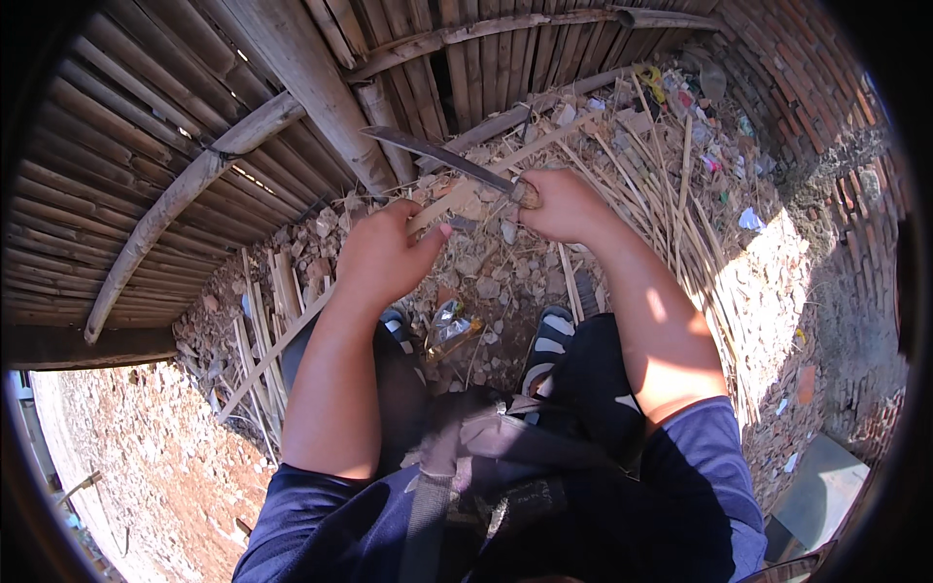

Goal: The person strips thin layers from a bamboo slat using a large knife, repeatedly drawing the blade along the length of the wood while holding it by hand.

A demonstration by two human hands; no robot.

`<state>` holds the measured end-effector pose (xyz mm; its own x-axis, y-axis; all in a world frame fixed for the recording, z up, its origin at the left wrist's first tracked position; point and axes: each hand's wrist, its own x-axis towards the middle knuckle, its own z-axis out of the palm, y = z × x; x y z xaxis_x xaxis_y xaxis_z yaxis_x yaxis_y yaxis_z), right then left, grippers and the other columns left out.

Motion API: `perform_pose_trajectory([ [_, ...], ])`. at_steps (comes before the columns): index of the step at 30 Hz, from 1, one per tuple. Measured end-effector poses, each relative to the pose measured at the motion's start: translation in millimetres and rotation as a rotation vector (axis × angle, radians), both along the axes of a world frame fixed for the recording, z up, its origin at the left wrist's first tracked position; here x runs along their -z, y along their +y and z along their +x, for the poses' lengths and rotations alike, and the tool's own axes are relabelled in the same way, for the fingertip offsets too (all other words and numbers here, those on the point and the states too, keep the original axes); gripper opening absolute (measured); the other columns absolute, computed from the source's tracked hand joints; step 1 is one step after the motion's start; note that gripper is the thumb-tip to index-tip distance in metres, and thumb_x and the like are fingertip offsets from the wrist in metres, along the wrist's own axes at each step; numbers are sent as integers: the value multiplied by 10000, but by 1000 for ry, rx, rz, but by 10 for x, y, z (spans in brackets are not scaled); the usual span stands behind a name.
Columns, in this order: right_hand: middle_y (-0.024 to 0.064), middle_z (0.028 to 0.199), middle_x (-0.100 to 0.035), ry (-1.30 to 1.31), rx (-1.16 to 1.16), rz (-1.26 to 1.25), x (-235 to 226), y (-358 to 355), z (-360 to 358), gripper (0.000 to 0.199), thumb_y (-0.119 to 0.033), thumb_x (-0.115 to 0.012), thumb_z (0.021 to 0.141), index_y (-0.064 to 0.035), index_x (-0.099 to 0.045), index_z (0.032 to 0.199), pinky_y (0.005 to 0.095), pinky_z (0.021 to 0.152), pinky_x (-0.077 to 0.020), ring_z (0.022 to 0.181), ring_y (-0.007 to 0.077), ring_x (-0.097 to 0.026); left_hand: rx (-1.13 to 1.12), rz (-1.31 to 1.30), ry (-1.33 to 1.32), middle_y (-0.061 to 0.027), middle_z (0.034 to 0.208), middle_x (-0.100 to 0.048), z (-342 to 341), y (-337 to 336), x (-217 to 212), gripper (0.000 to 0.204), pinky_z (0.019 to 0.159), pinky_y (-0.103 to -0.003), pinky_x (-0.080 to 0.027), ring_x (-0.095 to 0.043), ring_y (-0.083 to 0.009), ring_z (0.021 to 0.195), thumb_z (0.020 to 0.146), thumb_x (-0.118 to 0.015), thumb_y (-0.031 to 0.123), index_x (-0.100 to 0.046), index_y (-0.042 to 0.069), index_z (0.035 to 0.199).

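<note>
The left hand (381, 255) is clamped on a long bamboo strip (292, 335) that slants from the rubble floor up between both hands; the right hand (562, 204) is closed around the handle of a knife (437, 155), blade on the strip's upper end. The strip looks light, stiff and splintery, best gripped mid-length. Loose bamboo slats (671, 194), rubble and a bamboo fence (175, 126) crowd close.
</note>
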<state>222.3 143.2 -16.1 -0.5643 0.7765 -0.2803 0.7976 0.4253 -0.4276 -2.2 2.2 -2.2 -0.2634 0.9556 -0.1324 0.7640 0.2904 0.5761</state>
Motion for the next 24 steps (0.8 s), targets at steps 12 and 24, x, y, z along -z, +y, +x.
perform_pose_trajectory([
  [12,211,996,-740,105,170,-36,-137,-39,14,460,-253,-728,810,-96,-694,1241,489,865,-563,953,383,-721,-46,142,-121,-191,801,-740,-15,-7,-14,474,791,-458,-577,-750,-368,819,876,-755,379,-712,-6,1149],
  [24,197,983,-742,298,336,-32,56,212,246,450,-254,-749,825,-37,-687,1214,456,867,-569,954,336,-733,-19,176,-93,-194,807,-740,2,-9,-60,467,774,-461,-578,-747,-366,801,865,-768,380,-717,-6,1124],
])
